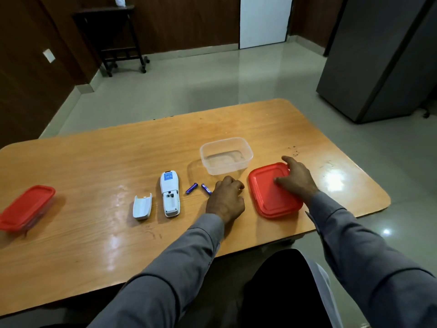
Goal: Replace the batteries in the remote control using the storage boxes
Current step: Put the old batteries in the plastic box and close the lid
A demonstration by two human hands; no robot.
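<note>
The remote control (169, 194) lies face down near the middle of the wooden tabletop (94, 162), its battery bay uncovered and showing no batteries. Its detached cover (142, 206) lies just beside it on the left, apart from it. Two blue batteries (191, 188) (206, 188) lie loose to the right of the remote, close together but not touching.

The left hand (225, 201) rests on the tabletop with fingers curled at the right-hand battery; whether its grip has closed on that battery cannot be told (the fingertips are hidden behind the knuckles). The right hand (295, 177) lies on the red lid (272, 192), fingers spread and fairly straight, thumb at the lid's far edge, its grip released.

The clear box (225, 156) stands open and empty, just beyond the batteries and near the lid's far left corner. The lid sits close to the tabletop's near right edge. A second box with a red lid (27, 207) stands at the far left edge, well apart from the rest. Bare wood lies between that box and the cover.
</note>
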